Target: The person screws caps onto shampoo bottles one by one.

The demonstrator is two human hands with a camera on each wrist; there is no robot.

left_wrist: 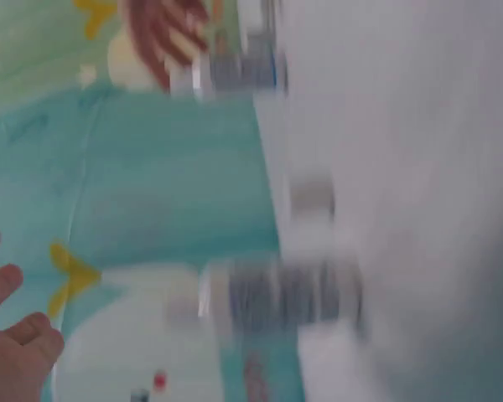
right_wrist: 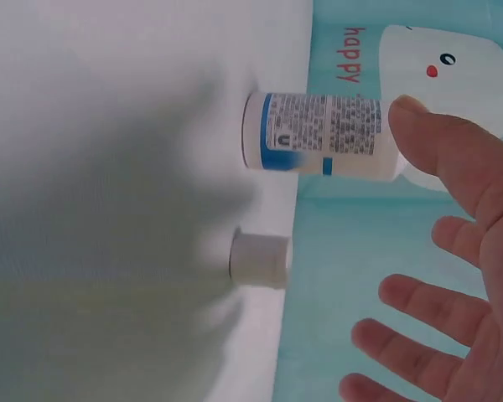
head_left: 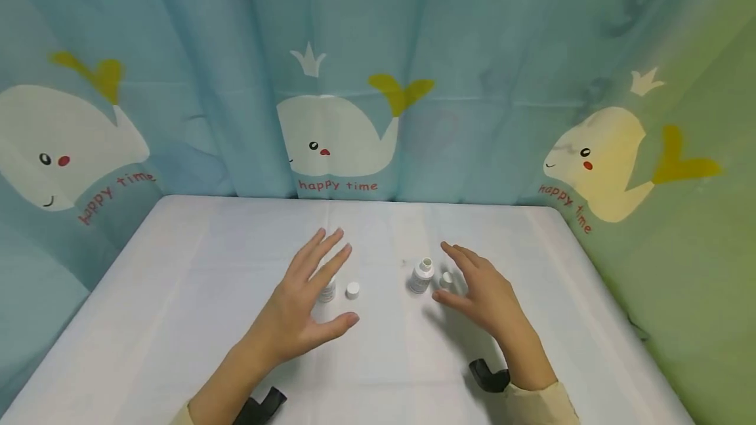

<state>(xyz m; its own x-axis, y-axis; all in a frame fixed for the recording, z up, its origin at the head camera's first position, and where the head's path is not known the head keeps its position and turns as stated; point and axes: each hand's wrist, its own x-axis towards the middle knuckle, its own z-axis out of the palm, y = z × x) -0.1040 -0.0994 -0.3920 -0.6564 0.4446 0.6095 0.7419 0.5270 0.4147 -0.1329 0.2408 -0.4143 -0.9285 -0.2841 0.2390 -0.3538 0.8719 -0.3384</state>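
Two small white bottles stand upright on the table, each with a white cap beside it. My left hand (head_left: 298,310), fingers spread, hovers over the left bottle (head_left: 327,292) and hides most of it; the left cap (head_left: 352,290) lies just right of it. The right bottle (head_left: 422,275) has its mouth uncovered. Close by on its right is the right cap (head_left: 446,279), partly behind my right hand (head_left: 487,294). That hand is in the air with fingers apart, holding nothing. In the right wrist view the right bottle (right_wrist: 318,134) shows a printed label with a blue band.
A white-covered table (head_left: 366,372) fills the lower view. Behind it hangs a blue-green curtain (head_left: 490,149) with whale prints. Black wrist mounts (head_left: 490,376) sit under both wrists. The left wrist view is blurred.
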